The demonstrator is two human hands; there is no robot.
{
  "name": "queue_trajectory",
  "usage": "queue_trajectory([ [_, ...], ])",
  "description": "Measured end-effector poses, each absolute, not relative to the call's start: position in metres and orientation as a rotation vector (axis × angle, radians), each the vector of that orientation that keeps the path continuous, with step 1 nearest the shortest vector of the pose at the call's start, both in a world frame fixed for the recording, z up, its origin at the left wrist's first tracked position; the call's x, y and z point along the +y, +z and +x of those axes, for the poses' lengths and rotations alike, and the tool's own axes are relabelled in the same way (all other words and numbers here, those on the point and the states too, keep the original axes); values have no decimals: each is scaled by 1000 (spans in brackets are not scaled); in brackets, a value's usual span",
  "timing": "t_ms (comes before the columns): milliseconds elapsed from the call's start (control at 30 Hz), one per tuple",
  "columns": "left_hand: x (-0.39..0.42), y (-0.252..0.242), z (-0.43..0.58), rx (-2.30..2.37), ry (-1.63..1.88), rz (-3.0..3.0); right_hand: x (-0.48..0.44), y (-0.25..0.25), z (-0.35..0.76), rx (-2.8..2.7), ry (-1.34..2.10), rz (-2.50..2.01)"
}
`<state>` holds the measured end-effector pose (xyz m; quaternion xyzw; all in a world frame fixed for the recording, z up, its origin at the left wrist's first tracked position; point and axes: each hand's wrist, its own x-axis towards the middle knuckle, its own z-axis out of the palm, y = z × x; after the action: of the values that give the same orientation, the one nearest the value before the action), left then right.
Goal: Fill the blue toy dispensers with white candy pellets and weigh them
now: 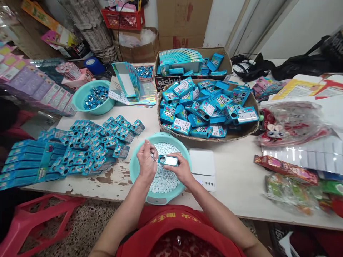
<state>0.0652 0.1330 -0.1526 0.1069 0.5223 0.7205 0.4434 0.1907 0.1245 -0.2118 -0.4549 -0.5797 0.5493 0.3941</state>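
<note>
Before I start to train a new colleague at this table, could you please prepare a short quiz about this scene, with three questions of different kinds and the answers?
1. Which hand holds the small blue box with the round hole?
A. Left
B. Right
C. Neither

2. Fill in the colour: the turquoise basin under this box contains many small ____ pieces.

3. True or false: in the picture, the white scale stands to the left of this basin.

Key:
1. B, the right hand.
2. White.
3. False; the white scale stands to its right.
</note>
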Motion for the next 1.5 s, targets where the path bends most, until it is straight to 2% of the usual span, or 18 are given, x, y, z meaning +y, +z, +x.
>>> queue_trajectory([
  [467,131,-166,62,1468,1733,334,125,-191,208,-1396,1435,-1180],
  [533,122,-180,46,1661,1498,572,123,-183,231,-1335,1448,-1174],
  [667,120,-201,30,2080,710,1305,122,-186,287,-1203,1287,-1343],
  [833,195,-184,79,2186,636,1820,135,-231,324,-1134,934,-1566],
  [967,259,-173,124,2278,159,1817,141,-264,327,-1221,829,-1571],
  [1033,272,-174,132,2269,56,1736,139,-267,326,-1290,775,-1558],
  [1100,273,-176,127,2246,151,1649,133,-261,326,-1369,654,-1558],
  [1167,267,-172,113,2122,410,1528,126,-246,325,-1432,483,-1562],
  [1300,238,-150,77,1471,933,1127,122,-204,312,-1478,332,-1425],
  [1400,196,-136,67,1164,947,975,121,-180,288,-1425,625,-1271],
  [1500,138,-141,76,1346,958,1100,110,-168,253,-1226,1190,-1142],
])
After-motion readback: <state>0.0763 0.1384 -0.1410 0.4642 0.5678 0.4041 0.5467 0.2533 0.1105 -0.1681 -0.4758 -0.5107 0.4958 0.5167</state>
